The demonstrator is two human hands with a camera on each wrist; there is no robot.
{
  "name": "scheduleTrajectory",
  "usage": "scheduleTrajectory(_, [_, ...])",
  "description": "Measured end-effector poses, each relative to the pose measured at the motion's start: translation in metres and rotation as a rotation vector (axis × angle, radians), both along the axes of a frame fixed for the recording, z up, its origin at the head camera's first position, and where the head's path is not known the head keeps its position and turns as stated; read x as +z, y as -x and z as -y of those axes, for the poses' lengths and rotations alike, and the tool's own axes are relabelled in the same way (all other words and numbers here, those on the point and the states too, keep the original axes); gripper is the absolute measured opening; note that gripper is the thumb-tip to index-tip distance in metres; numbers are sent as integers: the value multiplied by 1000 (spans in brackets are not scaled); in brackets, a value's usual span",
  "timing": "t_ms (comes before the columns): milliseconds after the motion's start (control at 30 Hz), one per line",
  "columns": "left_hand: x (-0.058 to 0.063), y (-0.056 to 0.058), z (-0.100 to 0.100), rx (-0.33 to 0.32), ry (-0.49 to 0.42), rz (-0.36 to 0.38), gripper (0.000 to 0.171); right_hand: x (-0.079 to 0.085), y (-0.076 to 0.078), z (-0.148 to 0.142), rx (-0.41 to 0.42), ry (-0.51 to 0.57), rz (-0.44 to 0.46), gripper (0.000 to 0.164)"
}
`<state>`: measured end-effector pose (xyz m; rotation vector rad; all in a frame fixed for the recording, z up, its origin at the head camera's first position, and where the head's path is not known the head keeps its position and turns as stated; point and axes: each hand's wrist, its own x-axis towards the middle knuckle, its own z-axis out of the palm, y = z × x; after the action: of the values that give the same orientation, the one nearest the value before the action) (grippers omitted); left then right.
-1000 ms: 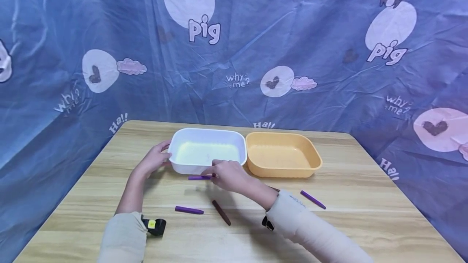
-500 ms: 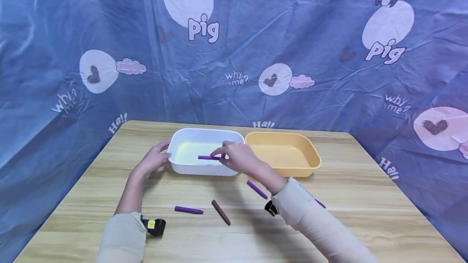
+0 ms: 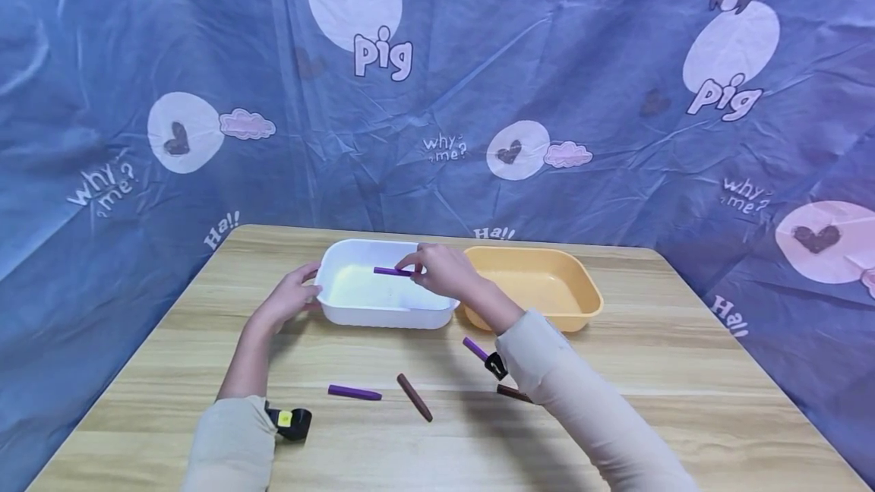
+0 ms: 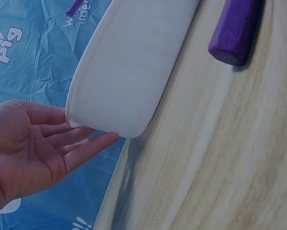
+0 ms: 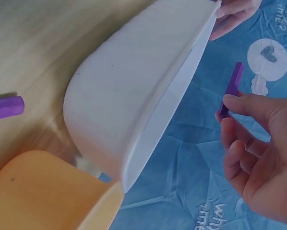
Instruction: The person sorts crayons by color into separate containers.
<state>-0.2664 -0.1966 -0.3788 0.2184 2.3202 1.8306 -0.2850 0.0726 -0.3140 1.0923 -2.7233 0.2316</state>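
Observation:
In the head view, my right hand point(image 3: 447, 273) pinches a purple crayon point(image 3: 391, 272) between thumb and fingers, over the white bin point(image 3: 386, 317). The right wrist view shows this crayon point(image 5: 233, 84) raised beyond the bin's rim, clear of it. At the bin's left end, my left hand point(image 3: 287, 300) touches the wall. Its fingers look fairly straight against the end of the bin point(image 4: 129, 67) in the left wrist view. Lying on the table are a purple crayon point(image 3: 354, 392), a brown crayon point(image 3: 414, 397), another purple crayon point(image 3: 475, 348) and a partly covered brown crayon point(image 3: 514, 393).
A yellow bin point(image 3: 533, 323) stands just right of the white one. Both rest near the back of the wooden table point(image 3: 171, 348), before a blue printed cloth point(image 3: 424, 196). My right sleeve point(image 3: 581, 408) covers part of the table's right side.
My right hand has carried the purple crayon from the table in front of the white bin up and back over it. My left hand stays at the bin's end.

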Motion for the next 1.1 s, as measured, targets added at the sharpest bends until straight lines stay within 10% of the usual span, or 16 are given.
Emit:
scheduleTrajectory(567, [-1, 1, 5, 8, 5, 11, 55, 16, 42, 25, -109, -44, 107, 32])
scheduleTrajectory(1100, [-1, 3, 2, 7, -7, 18, 54, -8, 71, 28, -188, -129, 206, 31])
